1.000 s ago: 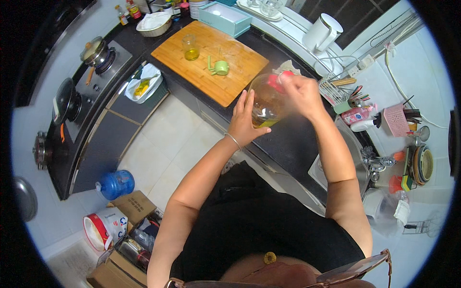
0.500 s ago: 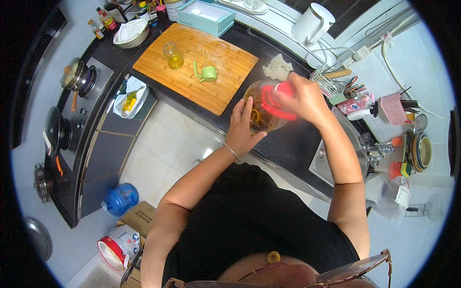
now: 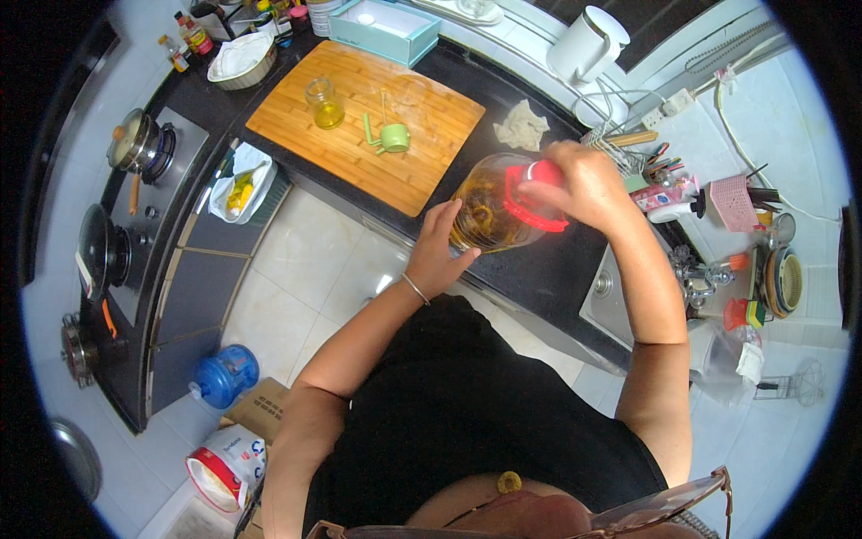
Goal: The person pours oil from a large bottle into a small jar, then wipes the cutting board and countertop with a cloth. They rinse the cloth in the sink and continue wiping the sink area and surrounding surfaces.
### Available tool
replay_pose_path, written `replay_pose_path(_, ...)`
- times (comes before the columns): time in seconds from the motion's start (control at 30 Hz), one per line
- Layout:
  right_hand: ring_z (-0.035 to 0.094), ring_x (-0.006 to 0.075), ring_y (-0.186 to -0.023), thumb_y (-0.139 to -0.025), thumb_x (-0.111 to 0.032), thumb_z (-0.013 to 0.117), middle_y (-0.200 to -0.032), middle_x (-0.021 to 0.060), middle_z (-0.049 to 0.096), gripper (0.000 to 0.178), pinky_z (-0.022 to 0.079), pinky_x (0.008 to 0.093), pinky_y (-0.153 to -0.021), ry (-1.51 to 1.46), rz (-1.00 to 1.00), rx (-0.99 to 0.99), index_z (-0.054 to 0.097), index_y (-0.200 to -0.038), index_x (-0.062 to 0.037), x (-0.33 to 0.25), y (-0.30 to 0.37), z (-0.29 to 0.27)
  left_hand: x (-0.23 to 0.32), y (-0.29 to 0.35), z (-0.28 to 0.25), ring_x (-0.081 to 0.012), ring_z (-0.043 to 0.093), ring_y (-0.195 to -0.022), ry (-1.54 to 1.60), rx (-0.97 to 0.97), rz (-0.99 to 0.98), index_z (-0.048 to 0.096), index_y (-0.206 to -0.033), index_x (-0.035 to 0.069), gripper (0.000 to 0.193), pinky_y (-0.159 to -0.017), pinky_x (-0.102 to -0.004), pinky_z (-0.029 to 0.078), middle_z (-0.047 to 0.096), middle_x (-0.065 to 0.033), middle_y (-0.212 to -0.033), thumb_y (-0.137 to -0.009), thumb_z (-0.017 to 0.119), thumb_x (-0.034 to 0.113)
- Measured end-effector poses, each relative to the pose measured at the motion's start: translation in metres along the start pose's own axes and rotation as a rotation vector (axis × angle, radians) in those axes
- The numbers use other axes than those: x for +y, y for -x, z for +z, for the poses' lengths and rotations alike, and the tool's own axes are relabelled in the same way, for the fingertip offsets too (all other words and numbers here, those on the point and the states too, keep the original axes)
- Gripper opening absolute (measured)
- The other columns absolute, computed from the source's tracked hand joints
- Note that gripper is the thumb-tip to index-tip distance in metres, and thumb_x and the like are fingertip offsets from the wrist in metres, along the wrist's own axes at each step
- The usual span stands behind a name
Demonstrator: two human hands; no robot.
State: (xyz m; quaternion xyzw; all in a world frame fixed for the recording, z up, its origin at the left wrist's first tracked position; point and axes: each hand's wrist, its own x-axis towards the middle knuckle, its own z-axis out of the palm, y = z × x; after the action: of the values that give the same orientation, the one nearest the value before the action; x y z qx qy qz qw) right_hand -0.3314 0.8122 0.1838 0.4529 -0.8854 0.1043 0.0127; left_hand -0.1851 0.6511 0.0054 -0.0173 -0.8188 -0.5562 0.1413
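Note:
A big clear glass jar point(image 3: 480, 235) stands tilted at the counter's front edge, with dark amber stuff inside. Its red lid point(image 3: 539, 223) faces right. My left hand point(image 3: 438, 254) cups the jar's left side, fingers and thumb spread around the glass. Over the lid, my right hand point(image 3: 591, 187) grips its rim, the thumb laid across the top; some of its fingers are hidden. Behind the jar, a wooden cutting board point(image 3: 296, 90) carries a small glass jar point(image 3: 325, 112) of yellow liquid and a light green cup-shaped tool point(image 3: 394, 137).
A crumpled cloth point(image 3: 522, 126) lies beyond the jar. To the right are the sink point(image 3: 603, 286) and a faucet point(image 3: 705, 280). A white kettle point(image 3: 588, 43) stands by the window. At left are a stove point(image 3: 180, 135) with pots and a hanging waste bin point(image 3: 260, 189).
Both hands and the big jar have shifted slightly. My right hand has turned a little on the lid and moved right; my left hand sits lower on the glass.

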Motion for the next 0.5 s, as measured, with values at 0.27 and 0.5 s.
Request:
replay_pose_path(0.27, 0.059, 0.0319, -0.078, -0.067, -0.023, 0.072, -0.084, 0.0179, 0.058, 0.036, 0.048, 0.0368, -0.069, -0.191, -0.089, 0.007, 0.062, -0.091, 0.0027, 0.015, 0.007, -0.001, -0.011, 0.01, -0.003, -0.0216, 0.052, -0.102, -0.008, 0.03, -0.137, 0.035, -0.133, 0.006, 0.071, -0.083, -0.032, 0.044, 0.041, -0.0128, -0.123, -0.072, 0.072, 0.011)
replay_pose_path(0.5, 0.059, 0.0289, -0.088, -0.058, -0.025, 0.081, -0.095, 0.0133, 0.061, 0.045, 0.047, 0.035, -0.077, -0.405, -0.25, 0.057, 0.064, -0.092, -0.0018, 0.012, 0.023, -0.02, -0.025, 0.027, -0.005, -0.0185, 0.055, -0.097, 0.031, 0.006, -0.301, 0.042, -0.128, 0.005, 0.062, -0.08, -0.0309, 0.046, 0.044, -0.0096, -0.12, -0.073, 0.072, 0.01)
